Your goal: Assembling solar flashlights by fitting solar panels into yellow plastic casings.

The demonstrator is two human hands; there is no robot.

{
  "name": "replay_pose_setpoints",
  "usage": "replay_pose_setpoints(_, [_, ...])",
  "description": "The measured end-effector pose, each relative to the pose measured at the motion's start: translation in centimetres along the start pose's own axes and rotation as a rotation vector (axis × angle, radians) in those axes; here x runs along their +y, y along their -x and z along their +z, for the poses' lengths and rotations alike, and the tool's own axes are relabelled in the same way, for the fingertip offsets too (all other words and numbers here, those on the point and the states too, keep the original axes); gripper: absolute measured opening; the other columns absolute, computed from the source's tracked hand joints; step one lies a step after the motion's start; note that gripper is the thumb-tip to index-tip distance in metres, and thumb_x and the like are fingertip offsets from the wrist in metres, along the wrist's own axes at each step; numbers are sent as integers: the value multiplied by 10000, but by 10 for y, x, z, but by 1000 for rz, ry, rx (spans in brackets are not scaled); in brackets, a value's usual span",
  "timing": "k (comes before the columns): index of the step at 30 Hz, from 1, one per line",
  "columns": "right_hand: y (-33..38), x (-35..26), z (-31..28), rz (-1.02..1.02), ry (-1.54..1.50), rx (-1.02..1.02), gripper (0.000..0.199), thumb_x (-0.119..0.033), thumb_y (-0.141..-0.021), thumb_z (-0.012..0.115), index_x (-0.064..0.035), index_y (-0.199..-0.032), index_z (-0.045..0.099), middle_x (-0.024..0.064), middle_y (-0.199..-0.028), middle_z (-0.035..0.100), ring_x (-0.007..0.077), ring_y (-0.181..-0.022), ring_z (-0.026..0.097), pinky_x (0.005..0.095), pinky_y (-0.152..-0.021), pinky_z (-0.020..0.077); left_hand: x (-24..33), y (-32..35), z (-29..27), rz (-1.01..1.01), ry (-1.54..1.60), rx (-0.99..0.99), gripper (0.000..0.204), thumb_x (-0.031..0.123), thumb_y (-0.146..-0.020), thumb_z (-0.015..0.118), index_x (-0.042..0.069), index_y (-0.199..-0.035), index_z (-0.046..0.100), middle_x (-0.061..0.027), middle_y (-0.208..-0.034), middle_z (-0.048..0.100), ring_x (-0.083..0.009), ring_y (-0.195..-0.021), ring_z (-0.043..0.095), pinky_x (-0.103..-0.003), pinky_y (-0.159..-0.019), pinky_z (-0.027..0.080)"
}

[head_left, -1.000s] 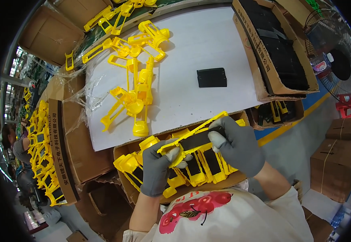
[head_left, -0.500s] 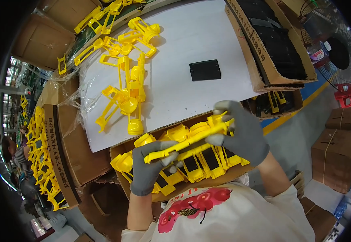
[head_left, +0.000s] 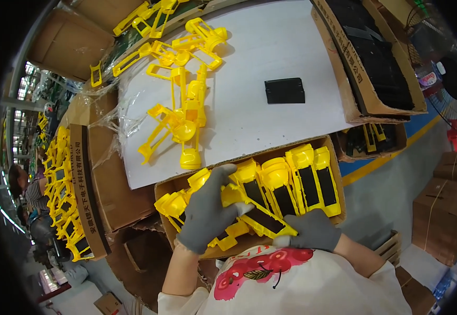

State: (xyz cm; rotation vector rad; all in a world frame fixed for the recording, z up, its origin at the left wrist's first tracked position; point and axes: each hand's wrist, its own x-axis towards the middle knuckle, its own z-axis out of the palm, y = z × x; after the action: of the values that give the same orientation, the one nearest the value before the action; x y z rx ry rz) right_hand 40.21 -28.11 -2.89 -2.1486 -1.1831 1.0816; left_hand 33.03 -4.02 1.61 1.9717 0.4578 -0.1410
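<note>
Lower centre of frame: gloved left hand [head_left: 207, 212] clenched over the head end of a yellow part with a black panel [head_left: 254, 212], lying slantwise in the cardboard box [head_left: 338, 181]. Right of it, gloved right hand [head_left: 312, 231] grips the part's lower end at the box's near edge.

Both hands wear grey knit gloves: the left glove [head_left: 207, 212] sits at about 7 o'clock from centre, the right glove [head_left: 312, 231] at about 5 o'clock, each ending at the wrist with forearms bare. A white shirt [head_left: 291, 286] at 6 o'clock carries a red cherry print with green leaves
</note>
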Motion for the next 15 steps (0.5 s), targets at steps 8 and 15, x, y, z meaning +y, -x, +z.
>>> replay_pose_setpoints(8, [-4, 1, -40, 18, -10, 165, 521, -635, -749, 645, -133, -886, 670, 70, -607, 621, 253, -555, 636, 361, -548, 491, 14, -29, -39, 186, -621, 124, 525, 332, -663, 810, 93, -1091, 618, -91, -992, 624, -295, -832, 642, -372, -691, 512])
replay_pose_setpoints(15, [-91, 52, -115, 15, 29, 760, 263, -341, -810, 688, -105, -923, 661, 68, -795, 641, 238, -732, 648, 348, -640, 504, -45, -83, -81, -405, -968, 563, 644, 672, -779, 571, 44, -732, 704, -165, -703, 670, -331, -675, 659, -409, -614, 497])
